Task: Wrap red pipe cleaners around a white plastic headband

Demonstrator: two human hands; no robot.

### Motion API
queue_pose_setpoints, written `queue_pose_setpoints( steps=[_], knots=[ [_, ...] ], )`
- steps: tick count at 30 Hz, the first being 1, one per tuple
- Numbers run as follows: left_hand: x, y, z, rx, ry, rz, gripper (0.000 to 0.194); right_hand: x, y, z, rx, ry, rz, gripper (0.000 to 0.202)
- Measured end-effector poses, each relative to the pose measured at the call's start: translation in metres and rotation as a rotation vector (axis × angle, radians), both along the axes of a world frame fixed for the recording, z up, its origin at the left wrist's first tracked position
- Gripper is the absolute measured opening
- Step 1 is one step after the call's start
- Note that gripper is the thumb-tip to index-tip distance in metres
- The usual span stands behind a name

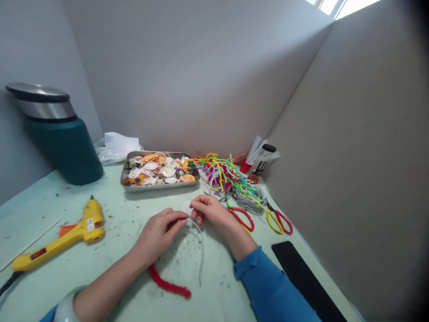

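Over the middle of the table my left hand (161, 232) pinches the end of a thin grey cord (202, 255), which curves down toward me. My right hand (211, 212) is beside it, fingers curled together close to the same end; what they hold is too small to make out. A small whitish translucent piece (186, 206) shows just behind the fingertips. Below my left wrist lies a fuzzy red pipe cleaner (170, 287), partly hidden by the hand.
A metal tray (157, 189) of shells, tangled pipe cleaners (228, 174) and glue sticks (256, 150) stand behind. Red-handled scissors (246, 219) and a black strip (301, 273) lie right. At left are a yellow glue gun (80, 230), a stick (33, 241) and a teal container (65, 147).
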State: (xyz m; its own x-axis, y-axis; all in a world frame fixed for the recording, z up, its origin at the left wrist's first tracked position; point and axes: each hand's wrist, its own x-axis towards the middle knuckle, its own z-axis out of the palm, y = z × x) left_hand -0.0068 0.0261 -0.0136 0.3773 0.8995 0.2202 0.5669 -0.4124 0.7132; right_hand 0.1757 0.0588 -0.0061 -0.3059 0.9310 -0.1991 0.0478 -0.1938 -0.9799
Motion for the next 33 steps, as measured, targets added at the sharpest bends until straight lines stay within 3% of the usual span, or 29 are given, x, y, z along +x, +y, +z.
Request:
queue_pose_setpoints(
  steps=[3,8,13,20,26,30,33],
  knots=[
    [0.001,0.000,0.001,-0.026,0.023,-0.031,0.026,0.011,0.004,0.006,0.100,-0.102,-0.088,0.019],
    [0.001,-0.001,0.001,-0.060,0.067,-0.057,0.024,0.053,0.018,0.018,0.286,-0.464,-0.465,0.017],
    [0.002,-0.001,0.001,-0.062,0.078,-0.069,0.024,0.096,0.033,0.025,0.356,-0.747,-0.673,0.017],
    [0.002,-0.002,0.003,-0.071,0.073,-0.062,0.022,0.104,0.058,0.026,0.326,-0.992,-0.769,0.011],
    [0.001,-0.002,0.002,-0.068,0.076,-0.064,0.022,0.104,0.080,0.025,0.222,-0.933,-0.716,0.005],
    [0.002,-0.002,0.002,-0.066,0.090,-0.067,0.021,0.108,0.092,0.043,0.201,-0.800,-0.636,0.027],
    [0.002,-0.002,0.004,-0.076,0.091,-0.060,0.021,0.113,0.100,0.063,0.266,-0.770,-0.641,0.030]
  ],
)
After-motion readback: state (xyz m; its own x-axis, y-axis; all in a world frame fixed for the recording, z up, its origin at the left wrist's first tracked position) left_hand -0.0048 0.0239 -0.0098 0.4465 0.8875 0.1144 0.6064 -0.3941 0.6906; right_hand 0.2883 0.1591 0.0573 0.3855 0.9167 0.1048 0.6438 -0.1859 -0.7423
